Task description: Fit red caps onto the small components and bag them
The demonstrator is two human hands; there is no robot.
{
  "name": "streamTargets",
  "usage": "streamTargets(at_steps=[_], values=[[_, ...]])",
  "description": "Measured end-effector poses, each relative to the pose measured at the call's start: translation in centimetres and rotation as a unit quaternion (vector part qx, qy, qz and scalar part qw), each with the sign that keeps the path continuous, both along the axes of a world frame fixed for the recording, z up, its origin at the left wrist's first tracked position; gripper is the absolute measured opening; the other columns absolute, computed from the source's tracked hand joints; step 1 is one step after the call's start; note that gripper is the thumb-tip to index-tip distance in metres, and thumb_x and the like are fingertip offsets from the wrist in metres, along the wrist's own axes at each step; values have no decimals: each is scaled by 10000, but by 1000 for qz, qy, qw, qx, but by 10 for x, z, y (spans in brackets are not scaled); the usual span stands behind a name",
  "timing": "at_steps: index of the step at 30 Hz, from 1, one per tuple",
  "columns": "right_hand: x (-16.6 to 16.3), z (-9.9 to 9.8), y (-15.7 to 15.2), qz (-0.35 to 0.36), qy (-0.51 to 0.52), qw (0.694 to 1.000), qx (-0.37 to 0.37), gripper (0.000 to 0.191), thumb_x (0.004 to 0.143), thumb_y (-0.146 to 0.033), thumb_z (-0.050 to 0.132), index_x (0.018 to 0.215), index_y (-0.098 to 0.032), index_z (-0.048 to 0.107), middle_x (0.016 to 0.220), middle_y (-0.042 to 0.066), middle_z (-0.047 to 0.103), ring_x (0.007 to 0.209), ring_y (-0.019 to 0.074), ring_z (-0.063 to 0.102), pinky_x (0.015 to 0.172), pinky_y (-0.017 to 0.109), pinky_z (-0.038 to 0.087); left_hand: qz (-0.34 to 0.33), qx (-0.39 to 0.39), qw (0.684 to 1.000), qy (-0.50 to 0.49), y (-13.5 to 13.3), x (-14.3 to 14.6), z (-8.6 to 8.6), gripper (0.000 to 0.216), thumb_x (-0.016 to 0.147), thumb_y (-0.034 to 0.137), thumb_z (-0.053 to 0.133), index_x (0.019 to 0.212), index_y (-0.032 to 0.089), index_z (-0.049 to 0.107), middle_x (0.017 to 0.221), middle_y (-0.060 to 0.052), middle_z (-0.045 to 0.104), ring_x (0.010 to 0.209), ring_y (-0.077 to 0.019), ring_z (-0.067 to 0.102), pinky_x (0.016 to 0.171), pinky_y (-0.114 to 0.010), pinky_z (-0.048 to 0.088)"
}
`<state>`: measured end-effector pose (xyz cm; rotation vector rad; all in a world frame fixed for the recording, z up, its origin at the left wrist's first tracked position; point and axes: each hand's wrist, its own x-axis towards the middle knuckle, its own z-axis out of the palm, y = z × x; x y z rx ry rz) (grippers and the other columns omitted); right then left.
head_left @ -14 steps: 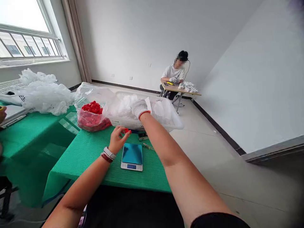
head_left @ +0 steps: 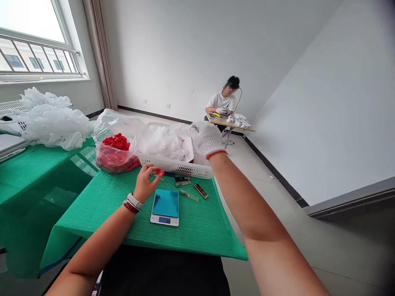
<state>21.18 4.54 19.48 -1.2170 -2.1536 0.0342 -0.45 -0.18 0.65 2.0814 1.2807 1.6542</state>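
While hovering just above the green bench [head_left: 101,201], clamped on a small red cap [head_left: 159,171] between thumb and fingertips: the grip of the bare left hand [head_left: 147,181]. Cap just beyond the far edge of the digital scale [head_left: 166,205], just short of the white basket [head_left: 179,167]. Higher and to the right, gloved right hand [head_left: 207,139] raised over the basket's right end, back of the glove to the camera, fingers loosely curled; cannot tell whether that grip is closed on anything. In the basket, crumpled white plastic bags [head_left: 160,142]. Against its left end, a clear bag of red caps [head_left: 115,155]. Between scale and basket, a clear tube [head_left: 189,195] and a gold-edged bar [head_left: 200,190]. On the second bench [head_left: 24,176] to the left, a heap of white plastic [head_left: 52,123]. Far behind, well apart, a person [head_left: 222,102] seated at a small desk [head_left: 234,122].
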Motion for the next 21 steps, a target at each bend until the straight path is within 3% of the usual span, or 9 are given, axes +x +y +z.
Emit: streamTargets(at_steps=[3, 6, 10, 12, 15, 19, 21], values=[[13, 2, -16, -40, 23, 999, 27, 207, 951, -319, 548, 1020, -138, 622, 941, 53, 643, 790, 143, 612, 698, 315, 545, -2, 37, 998, 50, -6, 2, 15, 129, 872, 289, 629, 948, 186, 643, 1213, -109, 546, 1129, -253, 558, 890, -402, 529], [26, 0, -44, -58, 36, 997, 45, 135, 931, -257, 558, 913, -167, 657, 838, 53, 657, 741, 160, 591, 656, 329, 533, -47, 72, 990, 107, -11, 2, 43, 110, 863, 274, 647, 949, 206, 644, 1456, -99, 378, 1331, -302, 401, 1025, -484, 447], [40, -4, -86, -1, 24, 999, 38, 126, 893, -225, 577, 940, -199, 691, 895, 34, 681, 807, 167, 623, 719, 315, 526, -119, 62, 985, 111, -14, 2, 84, 111, 855, 291, 657, 939, 221, 638, 1560, -58, 213, 1433, -331, 223, 1078, -547, 369], [44, -6, -104, 30, 11, 999, 32, 155, 898, -210, 558, 959, -210, 700, 898, 27, 689, 811, 166, 636, 723, 304, 524, -156, 28, 983, 94, -15, 6, 95, 112, 884, 298, 617, 962, 218, 617, 1490, -90, 348, 1397, -307, 310, 1067, -530, 381], [49, -13, -122, 58, 22, 997, 41, 184, 903, -180, 543, 1011, -223, 685, 971, 28, 699, 884, 174, 651, 771, 302, 530, -213, -18, 975, 55, -20, 16, 97, 141, 938, 298, 527, 1024, 201, 582, 1214, -114, 578, 1230, -254, 502, 1018, -462, 422], [60, -24, -135, 88, 22, 993, 72, 210, 910, -143, 502, 1025, -229, 655, 1067, 42, 682, 991, 190, 638, 846, 334, 528, -243, -71, 962, -103, -30, 23, 88, 201, 946, 360, 511, 1012, 185, 586, 1052, -94, 609, 1016, -214, 573, 904, -369, 462], [67, -30, -139, 108, -9, 990, 92, 223, 909, -121, 471, 998, -229, 646, 1045, 45, 682, 986, 191, 636, 839, 341, 526, -250, -96, 939, -215, -33, 22, 86, 213, 922, 392, 557, 974, 190, 605, 948, -58, 615, 924, -185, 580, 842, -314, 470]])
